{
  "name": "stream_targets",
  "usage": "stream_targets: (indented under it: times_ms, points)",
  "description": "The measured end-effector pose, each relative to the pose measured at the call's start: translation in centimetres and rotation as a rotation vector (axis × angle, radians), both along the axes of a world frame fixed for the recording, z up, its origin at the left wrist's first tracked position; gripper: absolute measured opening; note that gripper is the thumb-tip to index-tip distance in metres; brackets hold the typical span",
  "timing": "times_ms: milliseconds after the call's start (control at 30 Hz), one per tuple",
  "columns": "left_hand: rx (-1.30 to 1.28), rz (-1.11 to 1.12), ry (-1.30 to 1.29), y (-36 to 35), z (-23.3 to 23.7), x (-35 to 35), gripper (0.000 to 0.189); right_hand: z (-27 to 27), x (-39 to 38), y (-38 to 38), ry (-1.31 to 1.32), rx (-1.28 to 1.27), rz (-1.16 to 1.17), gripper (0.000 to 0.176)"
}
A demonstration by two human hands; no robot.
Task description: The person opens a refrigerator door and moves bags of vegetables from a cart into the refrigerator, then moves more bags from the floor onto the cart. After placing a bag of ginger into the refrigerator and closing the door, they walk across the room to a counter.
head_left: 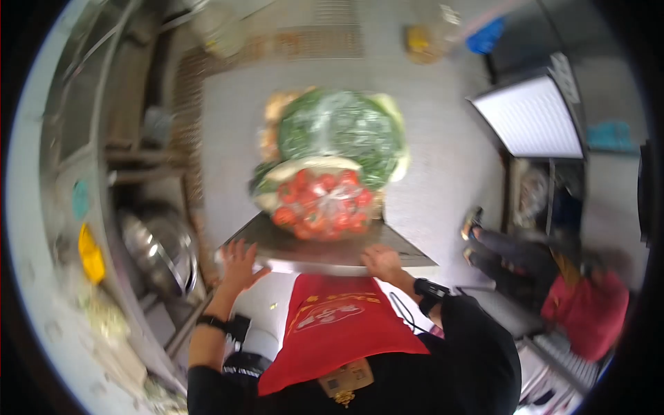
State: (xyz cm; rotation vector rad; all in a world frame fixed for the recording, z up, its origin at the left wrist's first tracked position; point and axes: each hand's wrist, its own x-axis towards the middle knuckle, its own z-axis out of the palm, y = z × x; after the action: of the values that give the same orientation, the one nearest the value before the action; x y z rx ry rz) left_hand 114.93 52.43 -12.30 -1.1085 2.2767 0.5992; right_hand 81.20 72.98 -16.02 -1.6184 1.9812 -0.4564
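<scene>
A grey metal top with a pale front edge is in front of me, at my waist. My left hand rests on the left end of that edge, fingers spread and thumb apart. At the right part of the edge, my right hand has its fingers curled over the rim. Between and beyond my hands sits a clear plastic bag of tomatoes. Behind it bulges a larger clear bag of leafy greens, with pale vegetables along its right side.
Large steel bowls stand on the left shelving. On the right, a person in a red top sits near a bright white panel. A blurred yellow item lies on the grey floor farther ahead.
</scene>
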Motion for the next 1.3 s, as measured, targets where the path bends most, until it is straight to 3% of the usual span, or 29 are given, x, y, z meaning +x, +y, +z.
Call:
stream_targets:
  times_ms: [200,700,1000,1200,1300]
  points:
    - [-0.075,-0.105,0.083,0.8,-1.8,1.1,0.082,0.6,-0.6,1.1,-0.002,-0.015,-0.015,0.016]
    - [0.051,-0.105,-0.125,0.0,-2.2,1.0,0.086,0.3,-0.5,2.0,-0.035,-0.145,-0.064,0.016]
    - [-0.084,-0.205,-0.088,0.2,-3.7,2.3,0.081,0.1,-0.1,2.6,-0.056,-0.155,-0.091,0.02]
    - [-0.069,-0.129,-0.097,1.1,-1.8,1.0,0.083,1.2,0.2,3.0,-0.021,-0.13,-0.136,0.02]
    - [-0.033,0.017,-0.166,2.1,-0.8,0.2,0.081,0.7,0.4,3.0,-0.059,-0.158,-0.167,0.019]
